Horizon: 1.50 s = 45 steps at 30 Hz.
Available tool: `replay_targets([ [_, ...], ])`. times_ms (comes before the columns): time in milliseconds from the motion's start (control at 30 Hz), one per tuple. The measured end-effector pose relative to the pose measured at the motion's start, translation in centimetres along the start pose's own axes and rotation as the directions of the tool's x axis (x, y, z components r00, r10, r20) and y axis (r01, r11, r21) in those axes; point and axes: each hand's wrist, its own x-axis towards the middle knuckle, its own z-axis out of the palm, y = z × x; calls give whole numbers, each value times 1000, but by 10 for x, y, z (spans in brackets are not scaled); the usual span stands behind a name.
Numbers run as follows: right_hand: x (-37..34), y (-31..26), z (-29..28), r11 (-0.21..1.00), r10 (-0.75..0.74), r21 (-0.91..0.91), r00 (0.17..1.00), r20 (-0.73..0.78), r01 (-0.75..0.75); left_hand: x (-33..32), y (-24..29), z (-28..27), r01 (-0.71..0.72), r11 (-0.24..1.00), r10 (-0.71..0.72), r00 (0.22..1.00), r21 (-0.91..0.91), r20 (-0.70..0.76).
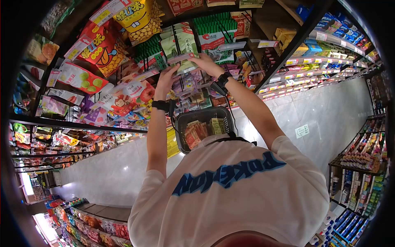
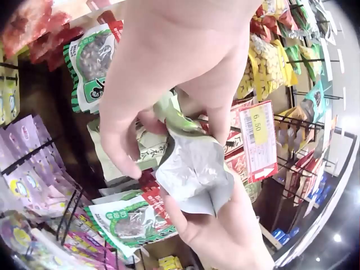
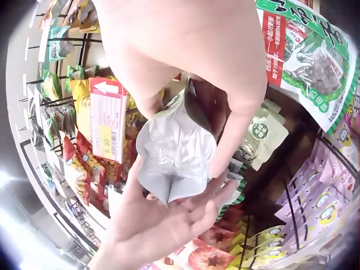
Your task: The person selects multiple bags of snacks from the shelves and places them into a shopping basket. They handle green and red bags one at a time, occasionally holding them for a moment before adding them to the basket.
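Between both hands is a pale green snack bag (image 1: 186,67), its silvery gusseted bottom (image 2: 194,169) facing the wrist cameras. My left hand (image 1: 166,81) grips one side of it, and in the right wrist view the left fingers (image 3: 194,216) reach along its lower edge. From the other side my right hand (image 1: 209,66) holds it, thumb and fingers around its edges at the top of the right wrist view. Similar pale green bags (image 1: 179,39) hang on the rack just beyond. Green-and-white bags (image 2: 132,219) hang close beside the hands.
A dark shopping basket (image 1: 180,142) with red packets (image 1: 196,133) and yellowish packets (image 1: 218,126) is in front of the body. A 6.50 price tag (image 2: 259,140) sticks out near the hands. Large snack bags (image 1: 101,49) hang at left; stocked shelves (image 1: 321,61) line the right.
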Motion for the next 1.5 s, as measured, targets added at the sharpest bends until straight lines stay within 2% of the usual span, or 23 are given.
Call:
replay_targets([
  [100,-6,-7,8,998,-11,63,1000,6,11,-7,14,8,71,962,-14,977,-263,214],
  [200,6,7,5,999,-47,20,999,11,47,-3,15,14,-3,984,29,989,-180,142],
  [300,5,9,3,998,-64,0,998,-9,64,-5,17,19,3,982,16,995,-189,96],
  [400,-10,2,7,996,-81,-26,997,-6,80,-21,23,26,-2,989,18,993,-147,113],
  [500,-34,-12,15,999,-9,-34,1000,-22,9,-39,19,33,23,992,-23,1000,-127,2],
  [600,-39,3,11,991,-8,-135,1000,-20,5,-46,6,29,21,991,-15,999,-132,46],
  [733,-59,13,15,979,-92,-187,994,-60,79,-65,0,31,75,982,-61,995,-173,83],
  [833,-78,22,18,985,-110,-142,993,-51,102,-82,-9,33,104,974,-89,993,-202,82],
  [867,-84,25,18,993,-46,-111,998,-34,42,-90,-11,35,109,972,-92,992,-210,88],
  [967,-110,35,17,976,-78,-206,996,-36,69,-103,-37,32,55,975,-39,996,-214,79],
  [1000,-118,40,16,985,-45,-169,999,-12,42,-113,-38,33,50,975,-16,988,-216,156],
  [1100,-155,50,22,967,-107,-222,991,76,121,-144,-66,28,88,984,-71,991,-156,114],
  [1200,-170,71,23,985,14,-171,995,104,4,-167,-75,31,115,981,-88,982,-159,166],
  [1267,-185,71,28,983,42,-183,992,116,-21,-179,-90,28,181,976,-166,979,-123,123],
  [1333,-197,83,31,974,218,-86,969,118,-209,-192,-99,30,242,967,-237,970,-86,63],
  [1400,-206,105,31,923,386,-57,910,149,-382,-199,-134,20,309,935,-299,951,-175,81],
  [1433,-212,115,32,911,410,-27,898,158,-411,-204,-152,17,347,911,-334,938,-221,94],
  [1467,-219,124,32,897,436,4,885,164,-443,-212,-161,18,413,882,-414,909,-227,46],
  [1500,-228,135,33,876,469,38,867,169,-481,-218,-171,16,430,882,-429,902,-193,47],
])
